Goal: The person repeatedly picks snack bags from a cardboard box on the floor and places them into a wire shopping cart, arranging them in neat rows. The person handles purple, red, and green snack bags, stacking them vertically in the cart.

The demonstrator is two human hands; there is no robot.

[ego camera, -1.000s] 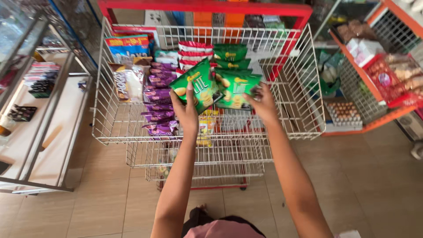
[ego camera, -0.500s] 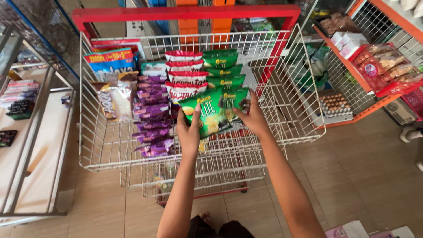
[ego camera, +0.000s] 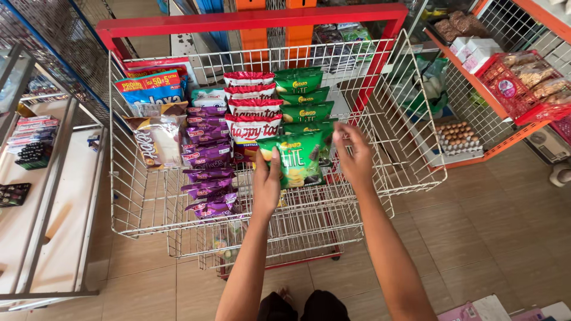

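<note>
Green chip bag [ego camera: 295,157] in left hand [ego camera: 266,184]

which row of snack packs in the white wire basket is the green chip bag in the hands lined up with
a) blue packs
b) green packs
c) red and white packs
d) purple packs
b: the green chip bag held by the left hand sits at the near end of the row of green packs, with the right hand beside it in the white wire basket.
</note>
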